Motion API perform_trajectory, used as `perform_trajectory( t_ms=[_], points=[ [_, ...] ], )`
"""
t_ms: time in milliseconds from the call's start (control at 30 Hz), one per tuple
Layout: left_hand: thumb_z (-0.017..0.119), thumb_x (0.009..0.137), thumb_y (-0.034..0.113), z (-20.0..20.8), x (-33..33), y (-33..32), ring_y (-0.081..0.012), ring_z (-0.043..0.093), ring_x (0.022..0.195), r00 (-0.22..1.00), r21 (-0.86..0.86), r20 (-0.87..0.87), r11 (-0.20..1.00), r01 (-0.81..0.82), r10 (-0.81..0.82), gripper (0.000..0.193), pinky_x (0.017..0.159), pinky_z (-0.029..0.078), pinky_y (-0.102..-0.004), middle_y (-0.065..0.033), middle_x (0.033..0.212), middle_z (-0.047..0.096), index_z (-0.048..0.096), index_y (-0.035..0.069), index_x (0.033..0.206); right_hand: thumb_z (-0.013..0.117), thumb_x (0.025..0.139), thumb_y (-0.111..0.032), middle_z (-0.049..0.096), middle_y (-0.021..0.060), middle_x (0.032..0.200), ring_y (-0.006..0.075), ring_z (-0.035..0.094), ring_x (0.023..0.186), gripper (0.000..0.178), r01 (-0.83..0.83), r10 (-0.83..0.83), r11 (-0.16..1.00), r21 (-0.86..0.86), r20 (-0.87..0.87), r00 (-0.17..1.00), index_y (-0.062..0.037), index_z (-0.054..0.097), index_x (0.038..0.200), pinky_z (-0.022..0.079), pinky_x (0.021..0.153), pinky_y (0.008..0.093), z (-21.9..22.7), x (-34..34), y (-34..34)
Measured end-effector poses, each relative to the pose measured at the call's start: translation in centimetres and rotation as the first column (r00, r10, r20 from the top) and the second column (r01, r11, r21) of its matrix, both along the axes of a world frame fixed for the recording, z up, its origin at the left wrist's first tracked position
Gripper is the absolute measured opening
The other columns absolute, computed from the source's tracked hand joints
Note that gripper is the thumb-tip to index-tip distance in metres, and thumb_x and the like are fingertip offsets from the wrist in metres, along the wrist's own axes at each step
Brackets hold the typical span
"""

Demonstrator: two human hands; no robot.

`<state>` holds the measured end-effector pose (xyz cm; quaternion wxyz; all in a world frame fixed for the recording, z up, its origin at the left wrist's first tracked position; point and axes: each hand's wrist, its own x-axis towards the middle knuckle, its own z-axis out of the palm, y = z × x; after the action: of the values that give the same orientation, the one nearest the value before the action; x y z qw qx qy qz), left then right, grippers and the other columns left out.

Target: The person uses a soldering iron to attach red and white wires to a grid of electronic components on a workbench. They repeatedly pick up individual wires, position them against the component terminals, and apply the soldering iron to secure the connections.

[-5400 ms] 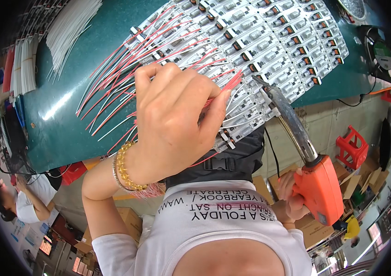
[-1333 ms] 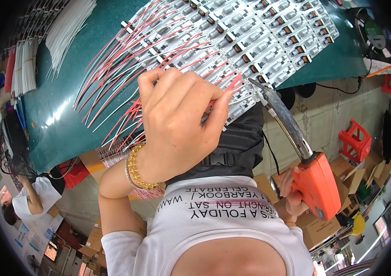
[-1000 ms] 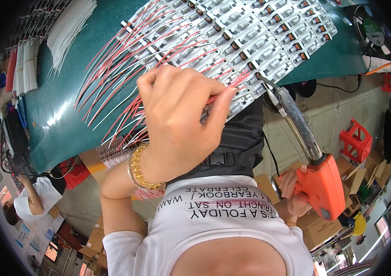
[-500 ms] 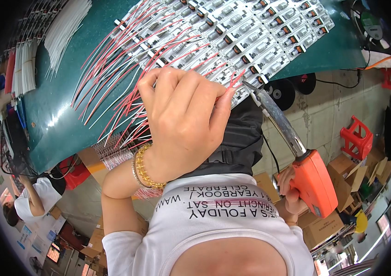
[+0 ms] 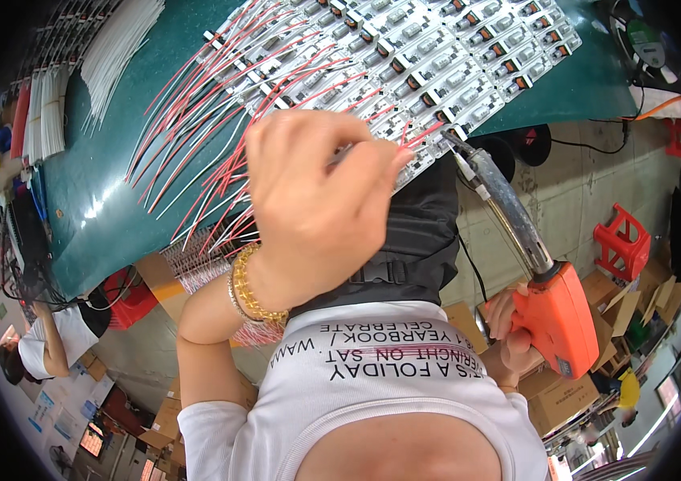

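Observation:
My left hand (image 5: 316, 200), with a bracelet at its wrist, hovers over the near edge of a panel of small white circuit boards (image 5: 468, 68). Its thumb and finger are pinched on a red wire (image 5: 423, 138), whose end points right across the nearest boards. In my right hand (image 5: 510, 325) is an orange soldering gun (image 5: 561, 321). The dark tip of its long barrel sits close beside the wire's end; whether they touch I cannot tell. Many red and white wires (image 5: 188, 144) fan out leftward from the panel. My left palm is hidden.
A green tabletop (image 5: 100, 232) lies under the panel. White wire bundles (image 5: 112, 56) rest at far left. A small fan (image 5: 646, 48) stands at far right. Beyond the table are a red stool (image 5: 622, 243), cardboard boxes (image 5: 561, 401) and another person (image 5: 56, 345) on the left.
The soldering gun's tip has moved slightly right and farther from me. The red wire's end has also shifted right, and my left hand's fingers have changed their pose a little.

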<state>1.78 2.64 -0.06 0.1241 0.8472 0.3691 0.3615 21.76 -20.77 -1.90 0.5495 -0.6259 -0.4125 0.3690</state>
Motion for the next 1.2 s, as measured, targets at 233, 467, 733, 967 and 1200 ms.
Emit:
perform_trajectory(
  t_ms=[233,467,733,967,1200],
  points=[
    [0.082,0.073,0.003,1.8,-0.3,-0.7,-0.0175,0.054,0.065,1.000,-0.108,0.006,0.994,0.026,-0.026,0.014,0.089,0.041,-0.0363,-0.0007,0.070,0.062,0.074,0.007,0.084,0.063,0.092,-0.055,0.046,-0.0043,0.054,0.0101,0.044,0.044,0.078,-0.037,0.046,0.998,0.052,-0.184,0.982,0.0051,0.044,0.138,0.040,0.049,0.0273,1.0,-0.3,0.9],
    [0.080,0.073,0.003,0.3,0.6,-1.4,-0.0202,0.054,0.071,1.000,-0.130,-0.005,0.991,0.016,-0.017,0.014,0.082,0.037,-0.0358,-0.0005,0.070,0.060,0.068,0.010,0.076,0.060,0.091,-0.059,0.047,-0.0030,0.057,0.0130,0.045,0.049,0.063,0.012,-0.012,0.998,-0.060,-0.001,1.000,-0.0003,0.048,0.112,0.040,0.054,0.0290,1.2,-0.6,-0.1],
    [0.079,0.073,0.002,0.4,1.0,-1.2,-0.0218,0.054,0.073,0.998,-0.140,-0.026,0.989,0.051,-0.055,0.014,0.083,0.036,-0.0366,-0.0013,0.071,0.060,0.067,0.010,0.076,0.057,0.086,-0.066,0.056,0.0014,0.065,0.0234,0.048,0.059,0.059,0.019,0.040,0.964,-0.264,0.215,0.976,-0.0118,0.056,0.062,0.038,0.057,0.0339,1.0,0.3,-1.8],
    [0.078,0.073,0.001,0.3,0.4,-1.3,-0.0224,0.054,0.073,0.999,-0.124,-0.039,0.992,0.033,-0.038,0.014,0.082,0.037,-0.0370,-0.0017,0.072,0.060,0.067,0.009,0.077,0.053,0.089,-0.057,0.056,-0.0009,0.062,0.0253,0.049,0.059,0.052,0.100,0.004,0.968,-0.232,0.411,0.911,-0.0112,0.065,0.068,0.037,0.054,0.0344,0.1,0.5,-2.8],
    [0.078,0.072,0.001,0.4,0.4,-1.2,-0.0223,0.054,0.073,0.999,-0.121,-0.039,0.992,0.032,-0.037,0.015,0.082,0.037,-0.0368,-0.0017,0.072,0.060,0.067,0.009,0.076,0.052,0.088,-0.067,0.055,0.0022,0.061,0.0221,0.051,0.055,0.060,0.028,0.050,0.965,-0.262,0.287,0.957,-0.0103,0.057,0.067,0.039,0.055,0.0329,1.5,0.0,-1.1]
  ],
)
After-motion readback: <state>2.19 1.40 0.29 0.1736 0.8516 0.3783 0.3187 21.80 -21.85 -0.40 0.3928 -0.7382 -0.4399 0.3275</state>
